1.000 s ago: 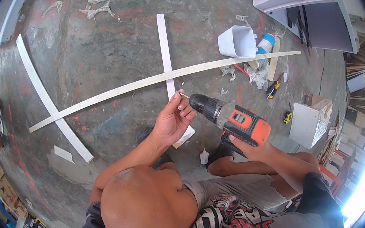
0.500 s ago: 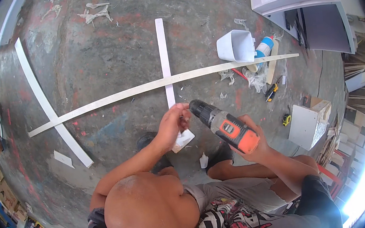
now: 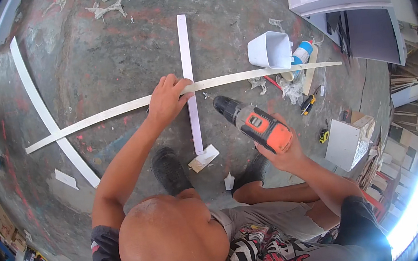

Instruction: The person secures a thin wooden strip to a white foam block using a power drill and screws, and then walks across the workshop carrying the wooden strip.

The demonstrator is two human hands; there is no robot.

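Observation:
My right hand (image 3: 286, 155) grips an orange and black cordless drill (image 3: 263, 128), its chuck pointing toward the crossing of two strips. A long white strip (image 3: 114, 112) runs left to right across the floor. Fingers and thumb of my left hand (image 3: 165, 102) are closed over this strip, just left of where it lies across an upright white strip (image 3: 185, 45). Farther left, the long strip crosses another white strip (image 3: 36, 96). At the near end of the upright strip lies a small white block (image 3: 207, 156). The part of the long strip under my left palm is hidden.
A white plastic bin (image 3: 269, 51) and a blue and white canister (image 3: 302, 54) sit by the strip's right end. Pliers (image 3: 308, 104), a tape measure (image 3: 324, 136) and a white box (image 3: 347, 143) lie at right. A small white bottle (image 3: 229, 182) stands between my feet. A white cabinet (image 3: 344, 7) stands far right.
My left hand has moved up and left from near the drill's tip onto the long strip. The drill has shifted slightly upward in my right hand.

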